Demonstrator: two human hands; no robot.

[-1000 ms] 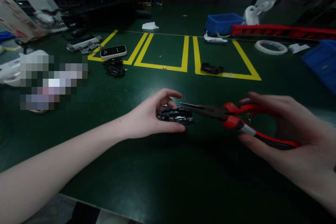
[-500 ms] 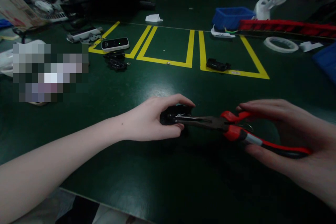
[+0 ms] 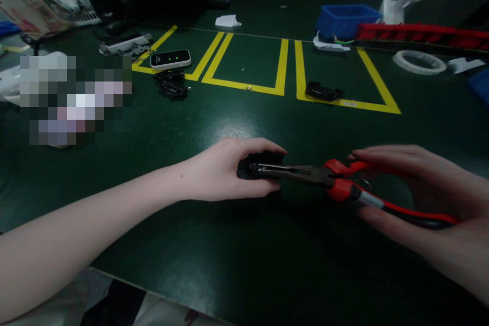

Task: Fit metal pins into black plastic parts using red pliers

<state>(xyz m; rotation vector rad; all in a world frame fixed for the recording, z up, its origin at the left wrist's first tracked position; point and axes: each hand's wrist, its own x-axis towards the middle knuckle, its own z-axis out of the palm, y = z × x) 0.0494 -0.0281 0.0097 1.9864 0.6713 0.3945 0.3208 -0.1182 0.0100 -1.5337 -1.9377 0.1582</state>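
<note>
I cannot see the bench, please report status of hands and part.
Left hand grips black part on table. Right hand holds red pliers, tips at part. Nothing between.

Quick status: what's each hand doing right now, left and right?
Left hand: closed around the small black part, holding it on the green table.
Right hand: gripping the red-handled pliers, nose tips at the black part.

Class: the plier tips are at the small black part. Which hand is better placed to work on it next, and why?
Probably the right hand: it grips the red-handled needle-nose pliers, tips already at the small black part. The left hand is wrapped around that part, steadying it on the table.
</note>
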